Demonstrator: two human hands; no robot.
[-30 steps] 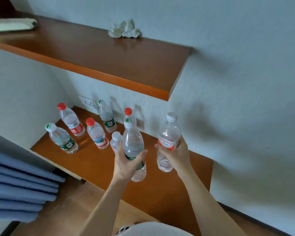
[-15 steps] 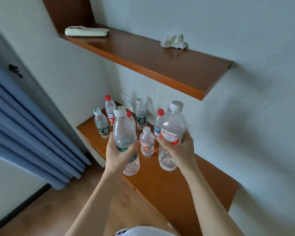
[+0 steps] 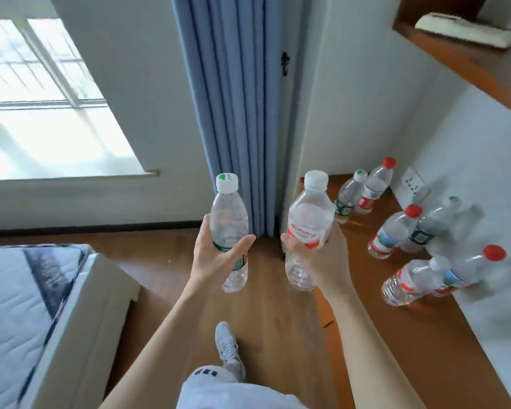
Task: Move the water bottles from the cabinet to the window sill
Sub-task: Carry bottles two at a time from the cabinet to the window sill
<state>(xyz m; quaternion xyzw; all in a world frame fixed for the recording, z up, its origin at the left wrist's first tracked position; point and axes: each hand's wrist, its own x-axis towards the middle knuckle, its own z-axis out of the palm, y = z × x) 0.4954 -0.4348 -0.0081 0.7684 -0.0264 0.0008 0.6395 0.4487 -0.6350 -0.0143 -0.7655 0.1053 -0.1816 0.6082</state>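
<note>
Clear green-labelled water bottle [image 3: 230, 231] with white cap, upright, held left of centre above the floor, clear red-labelled water bottle [image 3: 306, 231] with white cap upright just right, six more bottles [image 3: 396, 231] standing on the wooden cabinet top [image 3: 425, 335] at right, pale window sill [image 3: 56, 154] far left.

curtain [image 3: 236, 113]: blue, hanging in folds | mattress [image 3: 9, 305]: white quilted, lower left | wall socket [image 3: 412, 185]: white | shoe [image 3: 226, 345]: white, on wooden floor [image 3: 278, 320]

clear plastic bottles [image 3: 309, 228], glossy wood cabinet [image 3: 425, 335]
</note>
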